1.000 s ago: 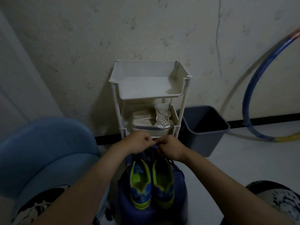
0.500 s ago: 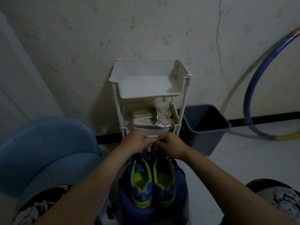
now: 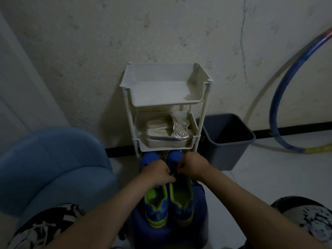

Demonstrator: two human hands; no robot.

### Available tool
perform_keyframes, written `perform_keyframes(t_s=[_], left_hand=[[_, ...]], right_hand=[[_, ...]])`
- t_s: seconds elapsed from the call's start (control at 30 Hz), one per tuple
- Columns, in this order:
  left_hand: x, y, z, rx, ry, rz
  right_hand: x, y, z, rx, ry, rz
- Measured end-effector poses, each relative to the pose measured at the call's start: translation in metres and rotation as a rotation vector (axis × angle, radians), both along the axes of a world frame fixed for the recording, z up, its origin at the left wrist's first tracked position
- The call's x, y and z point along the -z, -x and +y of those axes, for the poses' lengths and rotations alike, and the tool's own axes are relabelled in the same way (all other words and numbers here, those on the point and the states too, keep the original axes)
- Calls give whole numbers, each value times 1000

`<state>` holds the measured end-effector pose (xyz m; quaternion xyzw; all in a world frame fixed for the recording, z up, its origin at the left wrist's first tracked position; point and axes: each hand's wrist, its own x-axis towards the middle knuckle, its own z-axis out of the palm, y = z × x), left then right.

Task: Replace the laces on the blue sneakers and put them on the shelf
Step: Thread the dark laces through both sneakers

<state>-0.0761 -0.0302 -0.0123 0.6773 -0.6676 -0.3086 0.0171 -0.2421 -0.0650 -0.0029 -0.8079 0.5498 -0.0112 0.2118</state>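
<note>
At the far left stands a blue chair (image 3: 53, 168), and beside it we have the pair of blue sneakers (image 3: 156, 207) side by side on a dark blue stool (image 3: 168, 236), heels at its near edge and toes reaching its far edge, towards the wall. Our left hand (image 3: 158, 174) lies over the throat of the left shoe with its fingers curled tight, and our right hand (image 3: 193, 166) meets it over the right shoe, curled the same way. Both seem to pinch a dark lace (image 3: 172, 170) between them, though the light is too poor to follow where it runs. We judge that lacing is at its last stage, perhaps the tying or tightening, but how many eyelets are threaded we cannot tell, and the left shoe's front is hidden under the hand. Just behind the toes the white shelf (image 3: 161, 103) waits against the wall, with pale sandals (image 3: 165, 132) on its middle tier. Neither sneaker is on it yet, so the finishing of the laces and the whole putting away remain. Further right are a grey bin (image 3: 228, 153) and a hoop (image 3: 280, 97) leaning on the wall
</note>
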Motion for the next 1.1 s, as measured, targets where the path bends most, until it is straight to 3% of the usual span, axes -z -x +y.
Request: perform_keyframes(t_s=[0.23,0.53,0.73,1.1], left_hand=[[0,10,-3,-221,-81,40],[4,7,-3,-305,-45,145],[3,7,-4,-296,-79,184],[1,4,-2,-294,-171,192]], right_hand=[[7,-2,3,-36,55,154],[4,-4,5,-85,59,84],[14,-8,11,-105,31,165],[23,-5,11,33,-66,-59]])
